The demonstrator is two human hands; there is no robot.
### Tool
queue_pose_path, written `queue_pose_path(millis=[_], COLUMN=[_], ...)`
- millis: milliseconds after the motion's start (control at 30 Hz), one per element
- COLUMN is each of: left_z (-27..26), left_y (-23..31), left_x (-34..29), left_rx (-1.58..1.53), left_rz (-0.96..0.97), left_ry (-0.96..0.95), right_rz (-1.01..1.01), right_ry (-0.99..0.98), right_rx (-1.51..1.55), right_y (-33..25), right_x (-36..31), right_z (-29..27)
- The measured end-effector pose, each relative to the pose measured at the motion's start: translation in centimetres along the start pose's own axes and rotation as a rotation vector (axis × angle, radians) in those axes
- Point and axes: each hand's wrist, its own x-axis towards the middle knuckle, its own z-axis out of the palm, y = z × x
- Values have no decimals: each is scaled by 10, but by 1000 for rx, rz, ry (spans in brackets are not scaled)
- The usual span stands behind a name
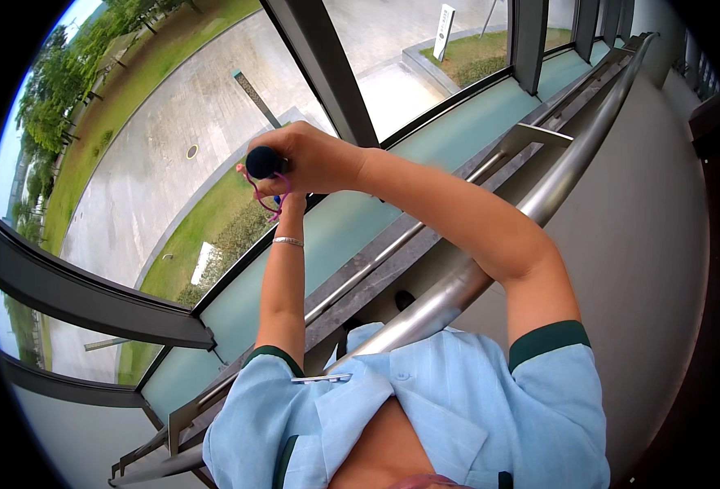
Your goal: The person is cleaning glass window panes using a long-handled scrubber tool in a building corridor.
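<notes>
My right hand (319,156) is wrapped round a black, round-ended handle (265,162), raised in front of the window. The handle's end faces me, and what it belongs to is hidden behind my hands. A thin purple cord (277,213) hangs in a loop beside the handle. My left hand (293,201) is raised just below the right one and mostly covered by it, so its fingers cannot be made out. A silver bracelet (288,241) circles my left wrist.
A thick metal handrail (576,175) runs diagonally close to my body, under my right arm. A thinner rail (368,273) lies beyond it. Dark window frames (319,69) and glass stand ahead, with paving, grass and trees outside. Grey floor (621,269) extends to the right.
</notes>
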Motion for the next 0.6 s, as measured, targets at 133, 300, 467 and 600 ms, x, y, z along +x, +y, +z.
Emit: queue_pose_path(millis=[133,300,467,600], left_z=[-7,-50,-99,-131], left_y=[60,247,378,437], left_x=[9,32,2,-34], left_rx=[-141,-393,-436,-492], left_rz=[51,351,506,636], left_ry=[62,136,170,75], right_rz=[-78,-49,346,783], right_ry=[100,81,-5,-285], right_rx=[53,-172,-194,-66], right_y=[-58,-53,-29,-20], right_x=[9,10,10,6], right_z=[-17,-36,-42,-40])
